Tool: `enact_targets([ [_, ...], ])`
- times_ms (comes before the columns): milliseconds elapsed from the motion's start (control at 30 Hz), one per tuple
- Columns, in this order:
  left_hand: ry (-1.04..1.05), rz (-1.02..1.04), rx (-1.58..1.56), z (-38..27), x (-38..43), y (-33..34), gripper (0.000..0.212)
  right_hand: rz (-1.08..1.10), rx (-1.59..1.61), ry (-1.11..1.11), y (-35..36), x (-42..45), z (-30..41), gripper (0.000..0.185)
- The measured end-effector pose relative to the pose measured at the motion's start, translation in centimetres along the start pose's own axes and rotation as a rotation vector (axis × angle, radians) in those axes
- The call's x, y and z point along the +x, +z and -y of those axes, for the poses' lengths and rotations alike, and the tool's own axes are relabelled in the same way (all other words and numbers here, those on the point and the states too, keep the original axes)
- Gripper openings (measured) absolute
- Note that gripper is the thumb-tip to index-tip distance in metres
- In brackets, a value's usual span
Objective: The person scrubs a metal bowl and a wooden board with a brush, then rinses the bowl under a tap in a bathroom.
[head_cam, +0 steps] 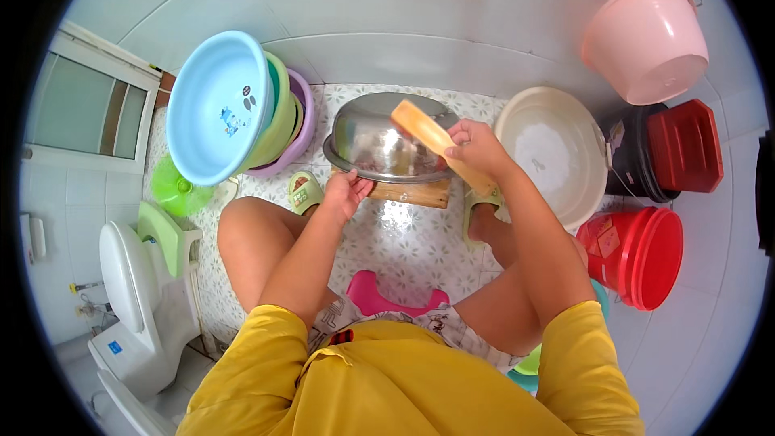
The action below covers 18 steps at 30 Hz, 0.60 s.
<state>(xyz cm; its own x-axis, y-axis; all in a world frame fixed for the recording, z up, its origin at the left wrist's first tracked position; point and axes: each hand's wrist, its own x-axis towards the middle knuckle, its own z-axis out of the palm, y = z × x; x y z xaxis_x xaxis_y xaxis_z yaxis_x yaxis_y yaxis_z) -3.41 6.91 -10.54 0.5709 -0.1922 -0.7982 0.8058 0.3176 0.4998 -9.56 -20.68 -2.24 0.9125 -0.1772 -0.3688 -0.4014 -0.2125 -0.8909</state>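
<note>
A large shiny metal basin stands tilted, its outer side towards me, on or against a wooden board on the floor. At its lower rim is my left hand, the fingers at the metal edge and the palm partly turned up. In my right hand is a long yellowish block or bar, held slantwise in front of the basin's right part; its exact kind is not clear. A cream plastic tub with water in it sits right of the basin.
Stacked plastic basins lean at the left, near a green round brush-like thing and a toilet. To the right are a pink bucket, a black bin and red buckets. A pink stool is beneath me.
</note>
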Motion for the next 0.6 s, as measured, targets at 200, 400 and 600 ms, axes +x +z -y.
enact_targets([
  [200,0.080,-0.016,0.005,1.6,-1.1,0.7,0.019,0.110,-0.466,-0.093,1.7,-1.2,-0.5,0.021],
  [400,0.049,-0.029,-0.284,2.6,0.0,1.2,0.032,0.352,-0.768,0.081,1.6,-1.6,-0.3,0.022],
  [600,0.042,-0.048,-0.309,3.5,0.8,1.3,0.038,0.372,-0.933,0.036,5.4,-0.6,2.7,0.023],
])
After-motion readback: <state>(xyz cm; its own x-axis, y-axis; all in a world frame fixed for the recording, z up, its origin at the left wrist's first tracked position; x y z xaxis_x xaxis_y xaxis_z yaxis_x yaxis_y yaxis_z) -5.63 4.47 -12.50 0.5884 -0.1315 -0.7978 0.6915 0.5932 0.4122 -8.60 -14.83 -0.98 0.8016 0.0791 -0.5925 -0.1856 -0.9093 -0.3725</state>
